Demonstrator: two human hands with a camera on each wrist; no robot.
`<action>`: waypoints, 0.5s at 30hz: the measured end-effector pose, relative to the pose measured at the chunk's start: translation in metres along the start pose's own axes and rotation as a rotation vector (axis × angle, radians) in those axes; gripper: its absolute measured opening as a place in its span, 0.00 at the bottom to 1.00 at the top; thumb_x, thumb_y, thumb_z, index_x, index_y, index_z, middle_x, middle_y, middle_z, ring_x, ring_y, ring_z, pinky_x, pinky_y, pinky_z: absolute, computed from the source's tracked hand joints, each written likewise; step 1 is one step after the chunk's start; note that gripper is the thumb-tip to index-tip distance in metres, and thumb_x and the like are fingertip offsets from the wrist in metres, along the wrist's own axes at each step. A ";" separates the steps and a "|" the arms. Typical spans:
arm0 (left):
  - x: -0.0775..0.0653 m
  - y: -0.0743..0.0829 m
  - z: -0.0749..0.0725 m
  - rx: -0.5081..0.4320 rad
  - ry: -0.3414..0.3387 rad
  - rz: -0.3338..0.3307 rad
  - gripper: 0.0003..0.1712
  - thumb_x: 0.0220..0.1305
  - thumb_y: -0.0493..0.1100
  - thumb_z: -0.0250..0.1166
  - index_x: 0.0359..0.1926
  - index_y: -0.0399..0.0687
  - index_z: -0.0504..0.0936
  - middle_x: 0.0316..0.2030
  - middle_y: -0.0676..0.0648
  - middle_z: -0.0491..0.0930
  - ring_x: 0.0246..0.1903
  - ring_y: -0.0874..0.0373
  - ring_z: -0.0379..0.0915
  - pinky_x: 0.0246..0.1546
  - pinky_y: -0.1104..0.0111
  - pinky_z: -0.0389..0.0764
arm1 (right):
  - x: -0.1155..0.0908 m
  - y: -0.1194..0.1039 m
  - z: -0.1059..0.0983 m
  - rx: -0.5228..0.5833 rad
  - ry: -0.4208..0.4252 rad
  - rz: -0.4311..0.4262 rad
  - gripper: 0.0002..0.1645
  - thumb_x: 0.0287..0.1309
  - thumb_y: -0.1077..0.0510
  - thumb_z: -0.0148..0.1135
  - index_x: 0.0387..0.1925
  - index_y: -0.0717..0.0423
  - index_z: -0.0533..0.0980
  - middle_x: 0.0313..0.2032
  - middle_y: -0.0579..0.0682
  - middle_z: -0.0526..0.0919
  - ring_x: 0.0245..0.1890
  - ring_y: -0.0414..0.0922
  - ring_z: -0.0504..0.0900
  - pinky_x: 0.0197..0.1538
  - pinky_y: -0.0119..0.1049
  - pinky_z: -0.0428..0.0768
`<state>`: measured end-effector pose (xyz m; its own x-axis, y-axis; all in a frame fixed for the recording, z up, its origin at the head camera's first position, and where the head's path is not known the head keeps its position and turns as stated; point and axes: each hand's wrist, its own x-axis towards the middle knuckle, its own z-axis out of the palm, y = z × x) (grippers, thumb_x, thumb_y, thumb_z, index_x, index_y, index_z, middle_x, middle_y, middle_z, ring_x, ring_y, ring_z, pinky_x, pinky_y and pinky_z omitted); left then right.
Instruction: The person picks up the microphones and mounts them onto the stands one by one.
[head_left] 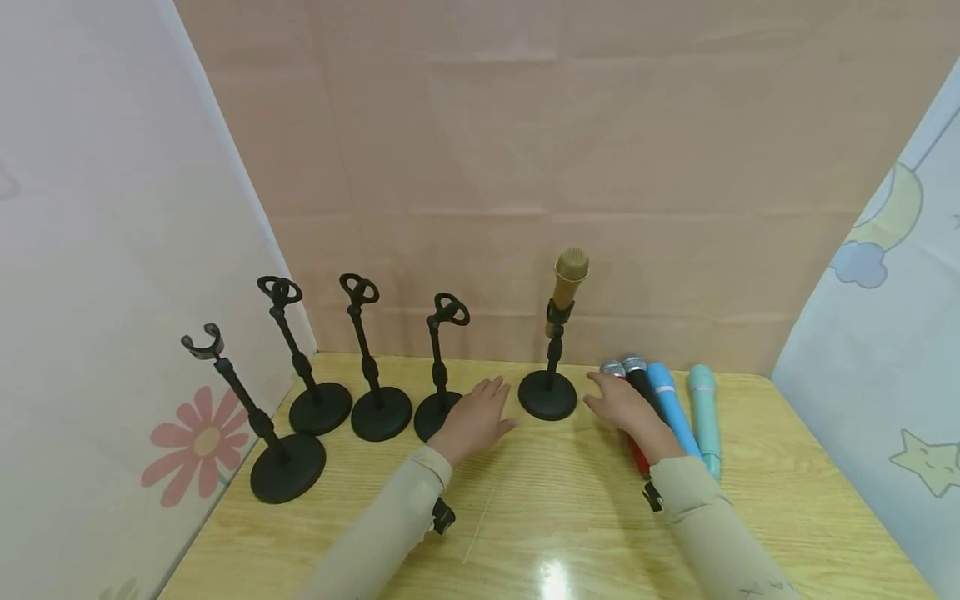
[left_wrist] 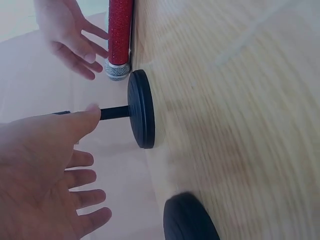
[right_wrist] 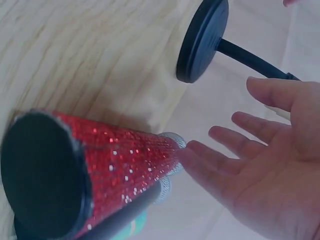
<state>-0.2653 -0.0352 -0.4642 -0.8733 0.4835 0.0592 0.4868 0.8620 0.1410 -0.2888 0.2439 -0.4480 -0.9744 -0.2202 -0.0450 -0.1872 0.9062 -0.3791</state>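
A gold microphone (head_left: 567,279) sits tilted in the clip of a black stand (head_left: 548,396) near the back wall. My left hand (head_left: 474,417) is open just left of that stand, fingers spread and nothing in them. On its other side my right hand (head_left: 624,407) hovers with loosely extended fingers, holding nothing. Close by the right hand lies a red glittery microphone (right_wrist: 125,165), partly hidden by that hand in the head view. Next to it lie a black microphone (head_left: 643,383), a blue microphone (head_left: 673,408) and a mint-green microphone (head_left: 705,417).
Several black stands hold no microphone: one (head_left: 288,468) at front left, one (head_left: 320,408) behind it, another (head_left: 381,413) further right, and one (head_left: 442,375) whose base the left hand partly covers. Brown paper covers the back wall (head_left: 487,167); patterned panels flank the wooden table (head_left: 555,517).
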 end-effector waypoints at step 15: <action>-0.052 -0.022 -0.001 -0.042 0.035 0.051 0.40 0.72 0.60 0.61 0.74 0.40 0.66 0.73 0.39 0.64 0.72 0.43 0.61 0.66 0.53 0.73 | -0.030 0.000 -0.009 -0.023 0.053 0.042 0.35 0.68 0.56 0.60 0.69 0.72 0.64 0.65 0.77 0.66 0.65 0.73 0.67 0.64 0.65 0.69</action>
<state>-0.2308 -0.0793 -0.4690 -0.8477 0.5206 0.1018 0.5304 0.8288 0.1785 -0.2609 0.2536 -0.4386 -0.9866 -0.1627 -0.0110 -0.1481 0.9225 -0.3564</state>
